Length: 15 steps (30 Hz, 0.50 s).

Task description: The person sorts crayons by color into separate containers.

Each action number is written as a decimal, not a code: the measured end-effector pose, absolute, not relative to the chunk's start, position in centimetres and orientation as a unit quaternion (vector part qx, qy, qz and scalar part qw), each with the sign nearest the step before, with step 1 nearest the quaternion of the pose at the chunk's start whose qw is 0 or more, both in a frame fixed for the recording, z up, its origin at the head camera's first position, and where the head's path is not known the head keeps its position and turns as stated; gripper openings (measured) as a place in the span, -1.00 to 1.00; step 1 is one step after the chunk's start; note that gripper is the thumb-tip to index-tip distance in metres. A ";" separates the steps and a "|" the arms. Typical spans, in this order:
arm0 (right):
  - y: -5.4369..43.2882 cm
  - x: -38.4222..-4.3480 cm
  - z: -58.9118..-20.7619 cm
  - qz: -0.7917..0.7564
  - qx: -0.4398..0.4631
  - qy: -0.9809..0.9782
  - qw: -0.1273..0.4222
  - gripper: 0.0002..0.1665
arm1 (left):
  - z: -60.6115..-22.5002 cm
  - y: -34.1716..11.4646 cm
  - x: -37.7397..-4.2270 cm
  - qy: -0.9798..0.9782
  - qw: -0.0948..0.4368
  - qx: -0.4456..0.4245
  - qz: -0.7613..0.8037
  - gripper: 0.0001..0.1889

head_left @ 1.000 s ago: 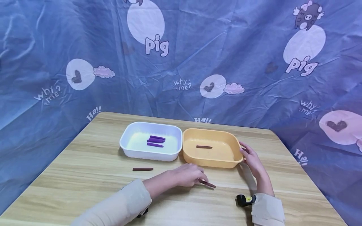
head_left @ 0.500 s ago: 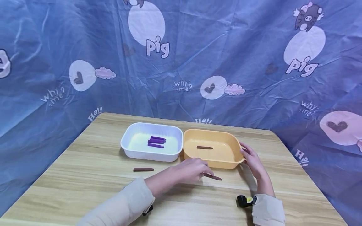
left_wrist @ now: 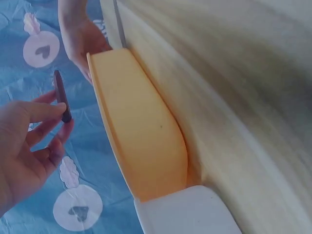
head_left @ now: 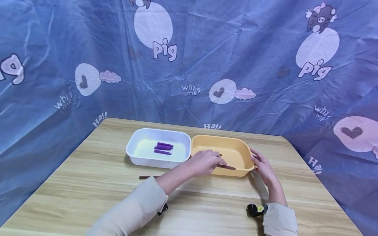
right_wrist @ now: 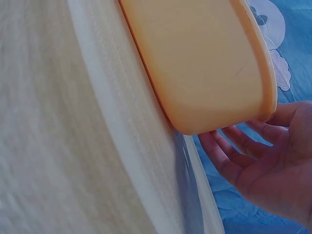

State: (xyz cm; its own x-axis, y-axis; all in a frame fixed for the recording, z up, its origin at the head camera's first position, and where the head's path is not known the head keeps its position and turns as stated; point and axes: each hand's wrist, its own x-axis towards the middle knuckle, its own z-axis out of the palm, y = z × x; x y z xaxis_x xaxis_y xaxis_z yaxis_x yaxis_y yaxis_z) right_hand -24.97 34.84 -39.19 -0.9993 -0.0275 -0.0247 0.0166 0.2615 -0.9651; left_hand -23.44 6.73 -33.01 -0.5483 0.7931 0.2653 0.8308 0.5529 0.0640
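Between thumb and fingertips, my left hand [head_left: 206, 162] pinches a brown crayon [left_wrist: 61, 95]. In the head view, hand and crayon are over the front rim of the yellow-orange tray [head_left: 233, 139]. The left wrist view shows the crayon apart from that tray's wall. Another brown crayon [head_left: 220, 155] lies inside the tray, mostly hidden behind the hand. My right hand [right_wrist: 273, 163] holds the tray's right end, thumb by the rim and fingers against the outer wall. A third brown crayon [head_left: 146, 177] lies on the table, partly covered by the left forearm.
A white tray [head_left: 156, 131] stands against the left end of the yellow-orange one, with several purple crayons [head_left: 163, 148] in it. Both are on a wood-grain table [head_left: 88, 183]. A blue printed cloth [head_left: 189, 65] hangs behind and at the sides.
My left hand has moved the pinched brown crayon up from the table, away from me and slightly right, to the tray's front rim. The right hand keeps its place on the tray.
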 end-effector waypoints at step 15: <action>34.8 -24.9 -39.1 -0.609 -0.003 0.793 0.017 -0.40 | -33.5 8.2 -27.3 -0.910 0.115 -0.391 -0.069 -0.61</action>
